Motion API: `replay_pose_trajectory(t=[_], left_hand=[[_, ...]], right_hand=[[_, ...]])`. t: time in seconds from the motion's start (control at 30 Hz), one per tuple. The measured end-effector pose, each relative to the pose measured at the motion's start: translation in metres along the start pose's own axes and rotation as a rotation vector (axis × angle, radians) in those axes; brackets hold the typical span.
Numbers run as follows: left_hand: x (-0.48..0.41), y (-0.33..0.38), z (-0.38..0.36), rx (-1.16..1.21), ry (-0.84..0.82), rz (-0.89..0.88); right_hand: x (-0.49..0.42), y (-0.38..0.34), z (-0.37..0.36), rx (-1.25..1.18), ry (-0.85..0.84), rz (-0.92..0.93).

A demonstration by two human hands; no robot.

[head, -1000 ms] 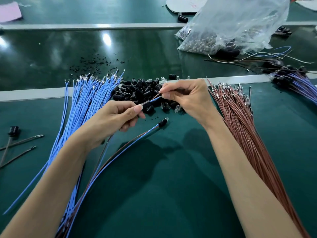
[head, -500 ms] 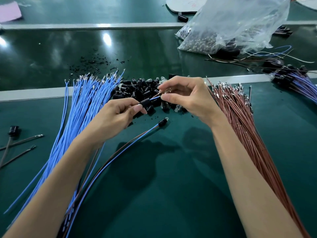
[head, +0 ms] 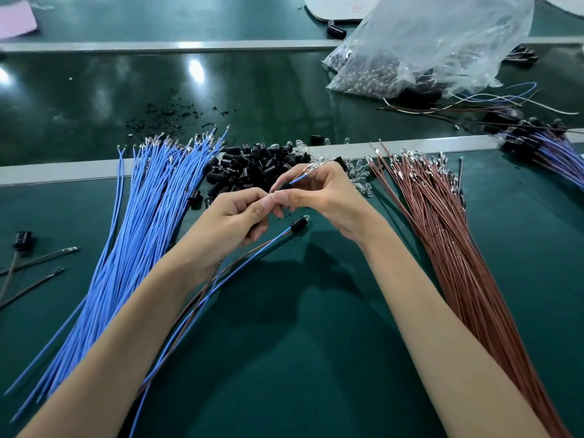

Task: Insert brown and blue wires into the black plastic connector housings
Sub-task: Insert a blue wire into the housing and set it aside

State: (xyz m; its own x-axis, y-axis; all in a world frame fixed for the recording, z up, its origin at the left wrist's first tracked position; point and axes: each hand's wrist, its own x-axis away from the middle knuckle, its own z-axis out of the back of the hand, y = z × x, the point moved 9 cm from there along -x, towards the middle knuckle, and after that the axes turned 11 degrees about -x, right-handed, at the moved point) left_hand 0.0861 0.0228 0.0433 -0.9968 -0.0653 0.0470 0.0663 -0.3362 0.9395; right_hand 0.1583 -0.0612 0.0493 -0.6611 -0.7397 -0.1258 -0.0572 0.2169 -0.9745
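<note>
As the hands met, the wires [head: 298, 179] ran through the housing [head: 286, 186]
Meanwhile left hand [head: 234, 216] pinched the wires, right hand [head: 328, 200] the housing; insertion looked nearly done

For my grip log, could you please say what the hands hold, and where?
Right hand: blue wire and brown wire, pinched near their terminal tips. Left hand: the black connector housing, pinched at its near end.

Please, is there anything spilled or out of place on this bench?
Yes. Small black bits lie scattered on the far belt, beyond the blue wires and apart from the housing pile. They look like spilled scraps.
</note>
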Motion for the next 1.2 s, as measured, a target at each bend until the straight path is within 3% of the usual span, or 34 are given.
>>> replay_pose_trajectory(t=[0.47, 0.67, 0.97, 1.2], left_hand=[[-0.002, -0.010, 0.008, -0.026, -0.002, 0.075], [0.002, -0.009, 0.016, -0.137, 0.047, 0.075], [0.002, 0.012, 0.015, -0.261, 0.099, -0.087], [0.002, 0.004, 0.022, -0.328, 0.164, -0.040]], right_hand=[[0.002, -0.005, 0.022, -0.129, 0.174, 0.082], [-0.001, -0.008, 0.012, -0.045, 0.067, 0.035], [0.001, -0.015, 0.004, 0.125, -0.029, -0.008], [0.002, -0.022, -0.001, 0.215, -0.040, 0.043]])
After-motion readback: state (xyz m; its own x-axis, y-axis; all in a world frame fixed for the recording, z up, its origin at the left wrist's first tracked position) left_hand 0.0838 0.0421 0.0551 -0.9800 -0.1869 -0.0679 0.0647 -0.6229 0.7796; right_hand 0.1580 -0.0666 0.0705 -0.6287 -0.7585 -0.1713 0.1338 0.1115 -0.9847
